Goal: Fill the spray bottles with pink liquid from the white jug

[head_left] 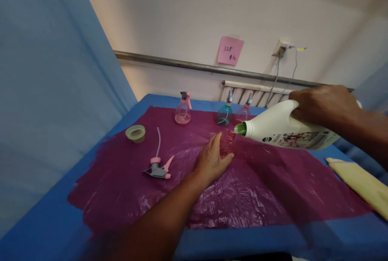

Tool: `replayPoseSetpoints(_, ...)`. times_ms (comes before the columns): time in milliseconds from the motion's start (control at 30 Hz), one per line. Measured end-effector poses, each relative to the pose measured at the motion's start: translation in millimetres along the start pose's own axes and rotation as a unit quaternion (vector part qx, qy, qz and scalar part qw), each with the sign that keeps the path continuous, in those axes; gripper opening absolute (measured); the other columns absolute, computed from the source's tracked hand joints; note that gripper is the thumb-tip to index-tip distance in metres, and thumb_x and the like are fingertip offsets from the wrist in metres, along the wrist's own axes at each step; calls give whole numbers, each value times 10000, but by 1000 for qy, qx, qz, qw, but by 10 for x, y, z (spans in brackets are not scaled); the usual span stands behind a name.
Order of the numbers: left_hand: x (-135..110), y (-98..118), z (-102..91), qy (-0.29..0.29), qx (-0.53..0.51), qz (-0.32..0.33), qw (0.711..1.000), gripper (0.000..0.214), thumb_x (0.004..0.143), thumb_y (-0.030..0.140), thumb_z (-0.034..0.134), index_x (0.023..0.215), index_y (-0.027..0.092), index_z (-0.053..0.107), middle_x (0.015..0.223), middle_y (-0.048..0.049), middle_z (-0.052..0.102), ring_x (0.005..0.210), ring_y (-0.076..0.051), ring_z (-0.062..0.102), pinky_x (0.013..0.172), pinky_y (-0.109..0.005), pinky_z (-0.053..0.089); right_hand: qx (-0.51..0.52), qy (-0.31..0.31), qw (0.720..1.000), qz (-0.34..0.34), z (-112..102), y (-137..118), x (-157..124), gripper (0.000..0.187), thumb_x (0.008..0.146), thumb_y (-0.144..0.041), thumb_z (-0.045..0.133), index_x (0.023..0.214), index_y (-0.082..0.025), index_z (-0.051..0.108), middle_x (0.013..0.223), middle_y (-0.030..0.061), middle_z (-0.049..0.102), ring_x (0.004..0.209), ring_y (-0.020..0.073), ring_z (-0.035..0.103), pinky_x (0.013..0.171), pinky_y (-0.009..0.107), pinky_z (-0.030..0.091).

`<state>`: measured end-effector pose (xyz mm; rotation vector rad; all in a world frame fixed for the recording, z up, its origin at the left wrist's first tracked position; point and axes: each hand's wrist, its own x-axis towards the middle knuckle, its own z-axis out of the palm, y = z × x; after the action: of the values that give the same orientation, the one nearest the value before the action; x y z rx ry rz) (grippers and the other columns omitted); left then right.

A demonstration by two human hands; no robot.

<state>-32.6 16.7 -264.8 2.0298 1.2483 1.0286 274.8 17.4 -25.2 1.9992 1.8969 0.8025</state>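
Note:
My right hand (324, 105) grips a large white detergent bottle (285, 127), tipped on its side so that its green spout (240, 129) points left over the mouth of a small clear bottle (228, 143). My left hand (212, 159) is wrapped round that small bottle and steadies it on the purple plastic sheet (257, 188). A detached pink and grey spray head (157, 168) with its tube lies on the sheet, left of my left hand.
A green cap (135, 133) rests near the sheet's left edge. Three spray bottles stand at the back: a pink one (183, 109), a teal one (224, 112) and a clear one (244, 109). A yellow cloth (360, 180) lies at the right. Blue curtain (51, 91) hangs left.

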Motion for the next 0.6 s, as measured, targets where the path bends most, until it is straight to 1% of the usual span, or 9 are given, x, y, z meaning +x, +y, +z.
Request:
replayPoseSetpoints(100, 0, -9, 7, 1, 0, 0, 1000, 850, 954, 368, 830, 1698, 254, 435, 1729, -174, 569, 1605, -388, 564, 1328, -624, 481, -1, -3, 1000, 0, -10, -6, -3, 247, 938, -434, 505, 1013, -307, 702, 936, 92, 772, 786, 288, 678, 611, 377, 304)
replayPoseSetpoints(200, -4, -10, 4, 0, 0, 2, 1000, 846, 959, 379, 827, 1697, 252, 434, 1734, -174, 565, 1614, -384, 555, 1335, -612, 477, 3, -7, 1000, 2, -21, -13, -4, 242, 940, -434, 507, 1012, -307, 699, 965, 93, 783, 792, 286, 683, 619, 384, 315)
replayPoseSetpoints(400, -2, 2, -6, -5, 1, 2, 1000, 847, 971, 390, 815, 1701, 214, 422, 1745, -189, 550, 1630, -381, 539, 1346, -589, 469, 2, -3, 1000, 1, 8, 1, 9, 248, 941, -442, 500, 1011, -309, 697, 956, 102, 784, 802, 304, 686, 616, 392, 327)
replayPoseSetpoints(600, -4, -2, -5, -7, 4, -2, 1000, 845, 969, 388, 816, 1703, 242, 423, 1747, -180, 551, 1626, -386, 543, 1343, -605, 468, 2, -7, 1000, -2, 3, 7, 11, 250, 947, -429, 492, 1014, -305, 699, 970, 110, 790, 822, 310, 704, 628, 397, 333)
